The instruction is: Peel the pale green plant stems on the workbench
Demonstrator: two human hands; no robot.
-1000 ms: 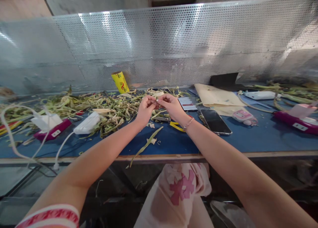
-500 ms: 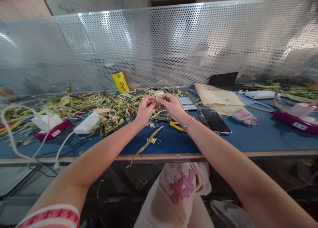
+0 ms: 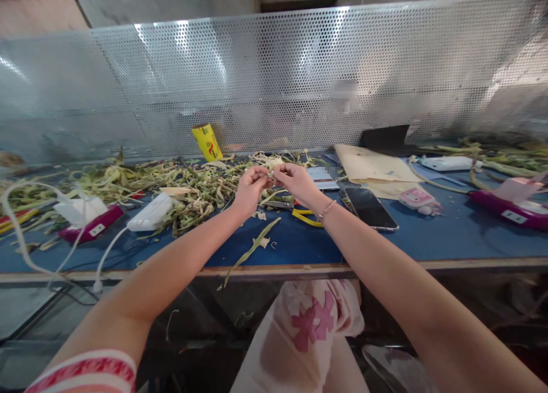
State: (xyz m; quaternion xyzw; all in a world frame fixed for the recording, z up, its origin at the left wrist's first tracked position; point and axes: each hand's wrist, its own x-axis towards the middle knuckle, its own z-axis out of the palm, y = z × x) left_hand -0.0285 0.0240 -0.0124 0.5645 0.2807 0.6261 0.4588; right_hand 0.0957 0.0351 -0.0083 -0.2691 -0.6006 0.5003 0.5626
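My left hand [image 3: 252,188] and my right hand [image 3: 295,181] meet fingertip to fingertip above the blue table. Both are closed in a pinch around a small pale piece of plant [image 3: 270,175], mostly hidden by the fingers. Behind and to the left of them spreads a heap of dried, curled green plant pieces [image 3: 205,181]. Under my right wrist lies a pair of yellow-handled pliers [image 3: 307,217], partly covered. A long flat green leaf strip [image 3: 252,249] lies in front of my hands and hangs over the table edge.
A black phone [image 3: 370,208], a pink case [image 3: 417,200] and brown paper [image 3: 368,163] lie on the right. Purple power strips [image 3: 92,224] stand at both sides, with a white power bank [image 3: 150,211] and cables on the left. A perforated metal panel [image 3: 274,84] closes the back.
My right hand has shifted very slightly, showing a little more of the pliers. Both hands stay pinched together at the same spot.
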